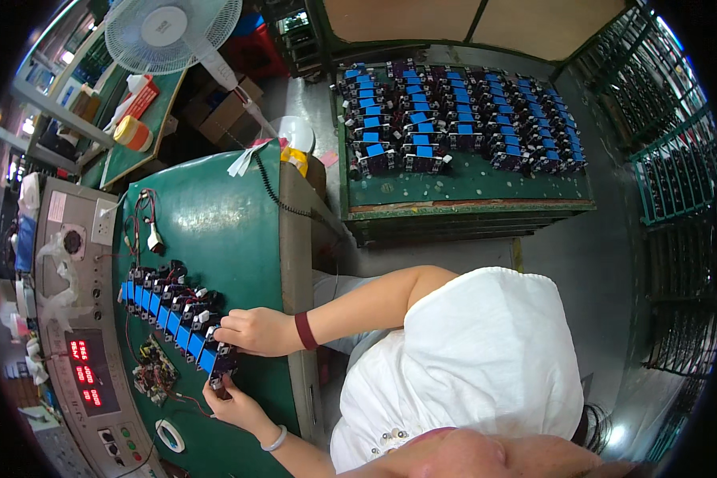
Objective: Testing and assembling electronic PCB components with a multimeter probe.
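A slanting row of small circuit assemblies with blue tops (163, 317) lies on the green bench mat (207, 211). At the row's end nearest me, my left hand (243, 413), with a pale bracelet at the wrist, pinches the dark edge of the last blue-topped assembly (207, 361). My right hand (256, 331), wearing a dark red wristband, is closed over the side of the row just above it. White plugs and dark wires sit by its fingertips. What those fingers pinch is hidden.
Beside the row lie a loose circuit board (154, 371) with wires and a white tape roll (170, 436). A test panel (88, 319) with red digits borders the bench. A wire bundle (150, 227) lies farther up. A fan (167, 32) and a table of blue-topped assemblies (470, 187) stand beyond.
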Tool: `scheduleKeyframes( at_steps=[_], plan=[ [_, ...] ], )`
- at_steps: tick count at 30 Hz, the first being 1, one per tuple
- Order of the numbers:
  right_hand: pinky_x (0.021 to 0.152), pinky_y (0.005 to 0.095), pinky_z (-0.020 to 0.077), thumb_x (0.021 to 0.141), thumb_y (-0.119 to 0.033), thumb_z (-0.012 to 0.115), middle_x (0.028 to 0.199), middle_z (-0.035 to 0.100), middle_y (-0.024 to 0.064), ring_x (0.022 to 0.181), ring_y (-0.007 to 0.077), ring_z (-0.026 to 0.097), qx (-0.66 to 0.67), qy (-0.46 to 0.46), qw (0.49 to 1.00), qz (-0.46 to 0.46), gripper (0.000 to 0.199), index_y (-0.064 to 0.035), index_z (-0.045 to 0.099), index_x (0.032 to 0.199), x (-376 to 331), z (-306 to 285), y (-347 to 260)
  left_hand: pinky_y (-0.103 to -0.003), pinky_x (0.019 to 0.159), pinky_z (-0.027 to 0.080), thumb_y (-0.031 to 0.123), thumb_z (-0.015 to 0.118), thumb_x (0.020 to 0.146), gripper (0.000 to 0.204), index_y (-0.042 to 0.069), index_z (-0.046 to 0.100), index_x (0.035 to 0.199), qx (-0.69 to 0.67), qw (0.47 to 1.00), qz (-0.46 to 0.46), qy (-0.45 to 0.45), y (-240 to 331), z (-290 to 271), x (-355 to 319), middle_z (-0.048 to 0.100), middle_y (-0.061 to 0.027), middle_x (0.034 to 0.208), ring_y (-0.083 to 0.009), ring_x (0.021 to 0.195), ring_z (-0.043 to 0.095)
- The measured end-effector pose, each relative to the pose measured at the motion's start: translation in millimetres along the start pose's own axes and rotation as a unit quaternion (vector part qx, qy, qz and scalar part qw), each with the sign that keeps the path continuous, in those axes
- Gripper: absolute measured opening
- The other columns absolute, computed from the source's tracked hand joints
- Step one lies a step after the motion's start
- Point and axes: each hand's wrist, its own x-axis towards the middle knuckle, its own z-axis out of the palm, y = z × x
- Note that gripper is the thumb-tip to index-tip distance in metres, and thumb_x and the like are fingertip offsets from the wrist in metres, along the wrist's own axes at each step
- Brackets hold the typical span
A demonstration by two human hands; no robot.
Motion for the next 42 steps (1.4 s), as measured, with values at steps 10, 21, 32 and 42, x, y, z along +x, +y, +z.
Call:
scheduleKeyframes(
  at_steps=[10,21,32,42],
  plan=[
    [0.075,0.039,0.052,0.073,-0.014,0.08,0.106,0.053,0.0109,0.093,0.0303,0.059,0.044,-0.027,0.999,0.006,0.054,-0.0071,0.05,0.117,-4.0,-4.3,5.3,-0.031,0.078,0.051,0.007,0.065,0.096,0.029,-0.005,0.055,0.121,-0.069,0.997,0.027,-0.001,-8.9,0.0,-4.6,0.064,-0.0124,0.1,-0.0199,0.086,0.062],
    [0.072,0.0392,0.0485,0.082,-0.007,0.071,0.093,0.057,0.0088,0.081,0.0297,0.06,0.056,-0.012,0.998,-0.041,0.034,-0.0088,0.051,0.11,-15.0,-6.4,14.6,-0.029,0.089,0.045,0.011,0.064,0.098,0.048,0.002,0.043,0.14,-0.22,0.975,0.001,-0.016,-15.7,2.0,-10.0,0.056,-0.0099,0.124,-0.0164,0.099,0.055],
    [0.067,0.0382,0.0475,0.081,-0.006,0.07,0.086,0.057,0.0064,0.075,0.0274,0.059,0.041,-0.015,0.998,-0.045,0.025,-0.0096,0.055,0.101,-16.8,-8.8,16.7,-0.031,0.089,0.045,0.008,0.061,0.098,0.052,0.003,0.038,0.144,-0.211,0.976,0.004,-0.05,-22.5,6.2,-13.1,0.054,-0.0099,0.121,-0.0182,0.1,0.054],
    [0.065,0.0373,0.0464,0.078,-0.005,0.07,0.084,0.057,0.0054,0.076,0.0258,0.059,0.04,-0.025,0.997,-0.062,0.024,-0.0089,0.057,0.098,-14.3,-12.0,18.9,-0.036,0.1,0.042,0.004,0.061,0.096,0.052,-0.003,0.038,0.142,-0.197,0.978,0.008,-0.062,-13.0,3.4,-12.2,0.049,-0.0162,0.133,-0.0243,0.115,0.053]
  ],
)
